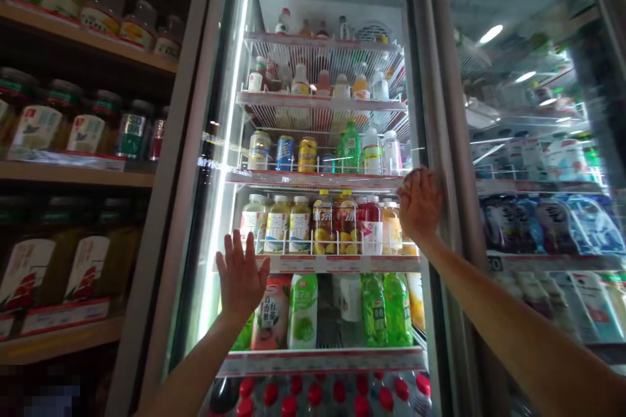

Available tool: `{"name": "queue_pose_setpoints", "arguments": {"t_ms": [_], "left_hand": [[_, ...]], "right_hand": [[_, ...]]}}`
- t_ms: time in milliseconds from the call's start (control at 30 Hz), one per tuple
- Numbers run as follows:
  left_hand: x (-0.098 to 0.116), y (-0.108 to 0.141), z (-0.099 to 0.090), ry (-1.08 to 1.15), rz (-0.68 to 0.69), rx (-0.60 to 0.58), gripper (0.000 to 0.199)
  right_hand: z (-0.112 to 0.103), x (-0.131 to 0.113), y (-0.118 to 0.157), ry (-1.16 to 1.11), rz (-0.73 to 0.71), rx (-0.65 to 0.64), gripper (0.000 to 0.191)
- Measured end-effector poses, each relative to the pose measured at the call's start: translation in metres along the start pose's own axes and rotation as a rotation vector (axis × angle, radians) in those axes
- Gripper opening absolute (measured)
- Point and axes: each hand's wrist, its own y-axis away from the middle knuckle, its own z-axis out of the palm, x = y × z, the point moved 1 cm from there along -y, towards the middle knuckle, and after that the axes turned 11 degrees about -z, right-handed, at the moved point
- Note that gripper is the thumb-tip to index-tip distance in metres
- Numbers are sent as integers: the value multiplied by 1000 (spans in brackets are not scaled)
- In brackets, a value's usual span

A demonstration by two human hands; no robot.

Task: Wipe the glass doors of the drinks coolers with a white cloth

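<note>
My left hand [242,279] is raised with its fingers spread, holding nothing, in front of the lower left of the glass fridge door [215,163]. Whether its palm touches the glass I cannot tell. My right hand [421,205] is up at the door's right side, beside the metal frame [440,111]. Its fingers are bent and pressed toward the glass. A pale patch shows at their tips, too small to name. Behind the glass between my hands stand tea bottles [299,225], with a green and white carton [303,311] on the shelf below.
Wooden shelves [78,169] with labelled jars [88,124] stand to the left. Another glass-doored fridge [538,163] with drinks is on the right, marked by reflections. Red-capped bottles [315,394] fill the bottom of the middle fridge, and cans [284,153] sit higher up.
</note>
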Motion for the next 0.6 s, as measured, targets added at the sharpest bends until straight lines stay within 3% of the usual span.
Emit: {"name": "queue_pose_setpoints", "arguments": {"t_ms": [100, 200, 267, 300, 367, 467, 533, 600], "left_hand": [[-1, 0, -1, 3, 1, -2, 64], [-3, 0, -1, -3, 24, -1, 63], [-5, 0, -1, -17, 29, -5, 63], [-6, 0, 0, -24, 28, -8, 63], [-6, 1, 1, -33, 25, -11, 63], [-4, 1, 2, -32, 12, -12, 64], [-3, 1, 2, -18, -2, -22, 63], [-3, 0, 0, -5, -8, -38, 63]], "right_hand": [[0, -32, 25, -59, -160, -26, 52], [2, -86, 56, -197, -564, -117, 52], [2, -98, 64, -262, -790, -184, 53], [1, -92, 63, -268, -813, -196, 53], [-1, -60, 52, -218, -631, -159, 51], [-6, -5, 36, -77, -180, -41, 51], [-8, 3, 41, -44, -77, -17, 52], [-8, -20, 61, -90, -154, -44, 53]]}}
